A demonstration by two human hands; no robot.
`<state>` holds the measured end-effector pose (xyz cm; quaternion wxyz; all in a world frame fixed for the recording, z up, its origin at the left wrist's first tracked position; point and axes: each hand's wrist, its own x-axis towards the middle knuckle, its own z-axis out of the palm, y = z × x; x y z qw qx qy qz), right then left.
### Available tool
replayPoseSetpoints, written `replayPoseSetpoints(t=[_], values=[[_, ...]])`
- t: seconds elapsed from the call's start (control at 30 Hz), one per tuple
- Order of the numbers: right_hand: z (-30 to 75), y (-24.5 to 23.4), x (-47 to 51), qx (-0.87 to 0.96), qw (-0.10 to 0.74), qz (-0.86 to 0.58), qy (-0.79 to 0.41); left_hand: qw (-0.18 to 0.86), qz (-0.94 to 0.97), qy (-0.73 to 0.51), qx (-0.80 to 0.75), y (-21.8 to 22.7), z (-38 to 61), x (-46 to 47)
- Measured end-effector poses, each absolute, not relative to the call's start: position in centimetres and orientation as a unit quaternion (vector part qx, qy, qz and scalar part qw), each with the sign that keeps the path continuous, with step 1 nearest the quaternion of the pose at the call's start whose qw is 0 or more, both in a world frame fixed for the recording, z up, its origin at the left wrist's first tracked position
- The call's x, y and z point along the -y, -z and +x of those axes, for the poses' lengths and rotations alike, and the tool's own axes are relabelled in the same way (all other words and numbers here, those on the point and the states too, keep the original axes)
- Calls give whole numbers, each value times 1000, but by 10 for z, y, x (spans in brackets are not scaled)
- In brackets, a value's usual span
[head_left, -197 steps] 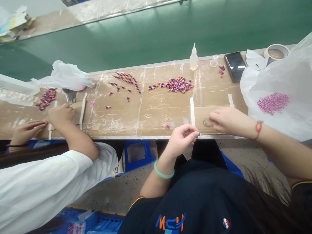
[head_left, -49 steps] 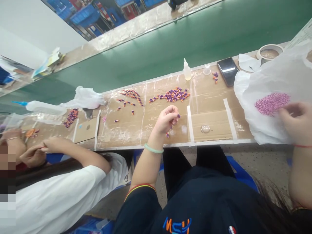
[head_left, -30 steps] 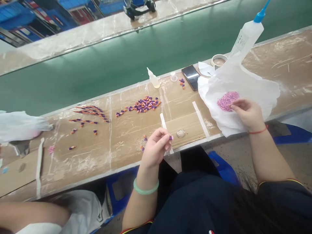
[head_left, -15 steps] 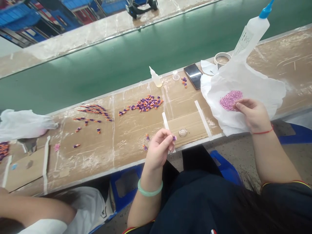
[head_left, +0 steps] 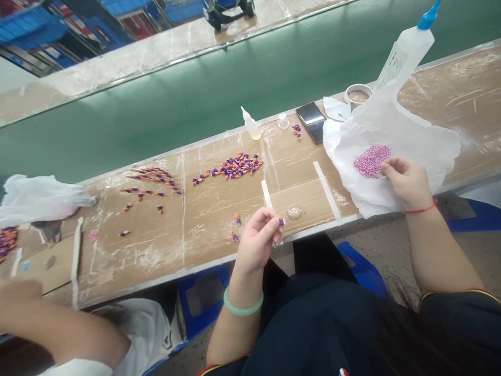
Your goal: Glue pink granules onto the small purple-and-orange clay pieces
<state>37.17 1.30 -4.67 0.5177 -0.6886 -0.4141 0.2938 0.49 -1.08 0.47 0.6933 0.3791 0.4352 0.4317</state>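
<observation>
My left hand (head_left: 259, 241) hovers over the near edge of the cardboard-topped bench (head_left: 203, 224), fingers pinched on a small purple piece (head_left: 281, 222). My right hand (head_left: 405, 181) rests on a white plastic bag (head_left: 410, 130), its fingertips pinched at the edge of a heap of tiny pink beads (head_left: 371, 159); whether a bead is between them I cannot make out. A small clear dish (head_left: 294, 212) lies just right of my left hand. Two purple-orange pieces (head_left: 235, 228) lie just left of it.
A pile of purple-orange pieces (head_left: 233, 166) and rows of them (head_left: 151, 180) lie further back. A small glue bottle (head_left: 250, 125), a phone (head_left: 312, 121), a tape roll (head_left: 357, 94) and a big blue-capped bottle (head_left: 407, 49) stand behind. A co-worker's arm (head_left: 58, 329) is at the left.
Over the last second my right hand's fingers have closed at the pink heap. My left hand has kept its pinch on the purple piece. The co-worker's arm has come further in.
</observation>
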Motion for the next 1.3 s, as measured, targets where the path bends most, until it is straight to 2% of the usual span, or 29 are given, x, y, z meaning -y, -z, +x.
replayPoseSetpoints(t=[0.23, 0.37, 0.47, 0.63, 0.77, 1.0, 1.13, 1.2, 1.3], values=[[355, 24, -2, 461, 531, -603, -377, 695, 398, -421, -426, -6, 9, 11], [327, 6, 13, 485, 541, -576, -374, 701, 419, -396, -419, -8, 19, 11], [303, -10, 23, 564, 537, -550, -301, 715, 438, -369, -402, -13, 34, 11], [276, -34, 26, 770, 499, -391, -77, 755, 455, -330, -337, -28, 63, 8], [268, -39, 26, 816, 469, -337, -19, 773, 452, -318, -313, -37, 72, 6], [267, -35, 26, 836, 443, -322, 26, 750, 473, -320, -334, -40, 71, 7], [262, -38, 26, 826, 461, -325, -13, 705, 503, -365, -342, -40, 73, 11], [259, -41, 28, 800, 474, -357, -85, 658, 542, -387, -352, -41, 72, 13], [257, -46, 30, 764, 451, -414, -205, 555, 628, -411, -358, -44, 68, 14]])
